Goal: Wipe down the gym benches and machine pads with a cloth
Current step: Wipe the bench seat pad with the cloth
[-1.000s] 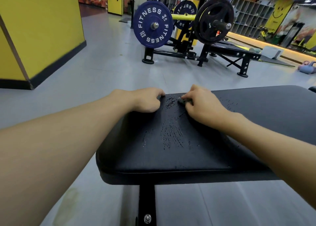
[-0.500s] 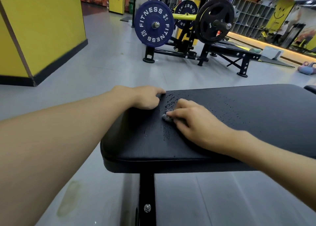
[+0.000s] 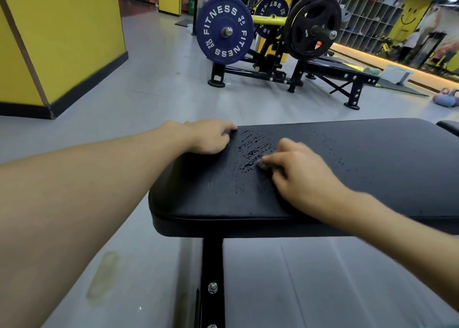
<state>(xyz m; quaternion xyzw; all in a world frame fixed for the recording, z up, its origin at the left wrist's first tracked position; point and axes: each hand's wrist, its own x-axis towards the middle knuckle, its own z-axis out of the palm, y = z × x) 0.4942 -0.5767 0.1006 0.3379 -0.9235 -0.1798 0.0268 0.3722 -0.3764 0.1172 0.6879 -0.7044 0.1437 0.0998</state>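
Note:
A black padded bench [image 3: 360, 163] fills the middle of the view, its top cracked and flaking near the centre. My right hand [image 3: 298, 171] lies on the pad with fingers curled over a small grey cloth [image 3: 261, 164], of which only a corner peeks out at the fingertips. My left hand [image 3: 211, 136] grips the pad's far left edge, fingers bent over the rim.
The bench's black steel post [image 3: 212, 278] drops to the grey floor below me. Ahead stands a weight machine with a blue plate [image 3: 224, 30] and a black plate [image 3: 313, 27]. A yellow wall [image 3: 62, 34] is at the left, a low bench [image 3: 347, 74] at the right.
My right hand has slid the cloth from the pad's far edge back toward me, then a little to the right. My left hand has stayed on the edge.

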